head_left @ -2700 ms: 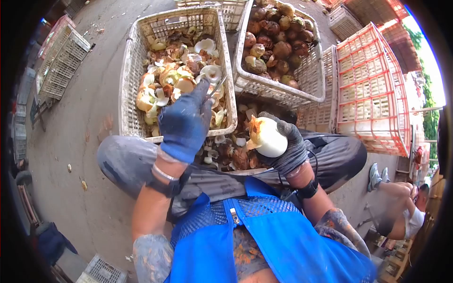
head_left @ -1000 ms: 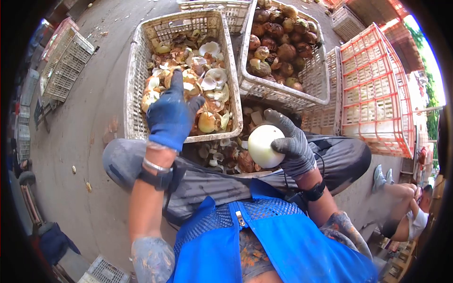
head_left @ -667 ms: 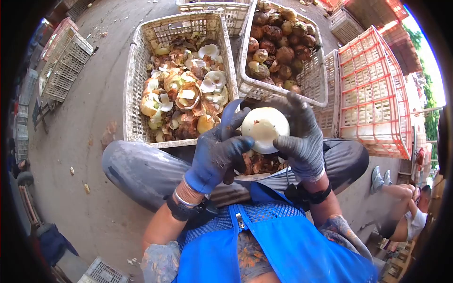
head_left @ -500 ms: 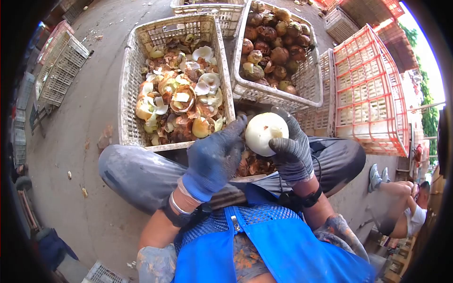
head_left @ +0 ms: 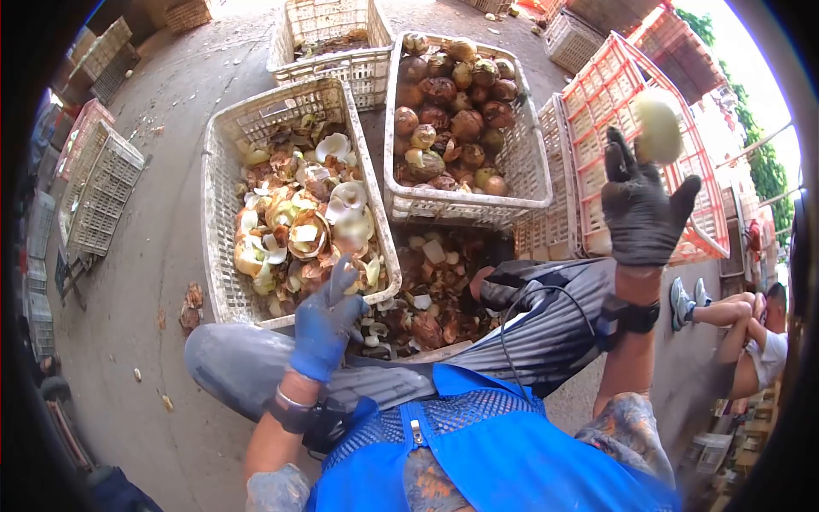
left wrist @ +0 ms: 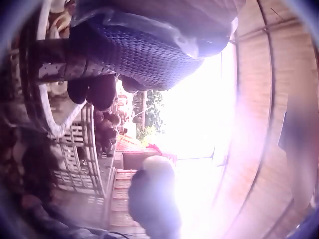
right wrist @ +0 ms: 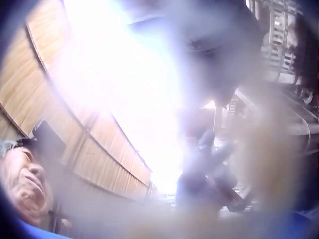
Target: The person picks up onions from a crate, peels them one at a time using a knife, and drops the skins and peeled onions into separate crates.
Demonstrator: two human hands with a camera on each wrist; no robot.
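My gloved right hand (head_left: 644,209) is raised at the right in the head view, fingers spread and straight. A peeled white onion (head_left: 659,126), blurred, shows just beyond its fingertips. In the left wrist view the onion (left wrist: 160,169) overlaps the top of the right hand (left wrist: 149,201). My left hand (head_left: 322,328), in a blue glove, is over the near edge of the peel crate (head_left: 299,320). Its lower fingers are curled in the left wrist view around a small knife (left wrist: 51,71), whose blade partly shows. The right wrist view is mostly blur and glare.
Onion skins fill the peel crate. Behind it, to the right, stands a crate (head_left: 465,209) of unpeeled onions. Loose skins (head_left: 426,328) lie between my legs. A red-and-white crate (head_left: 589,128) stands at right, and a seated person (head_left: 742,328) is beyond it.
Both hands were together at the onion half a second ago. My right hand has swung up and right, fingers opened, with the onion leaving it. The left hand moved left; the view tilted up.
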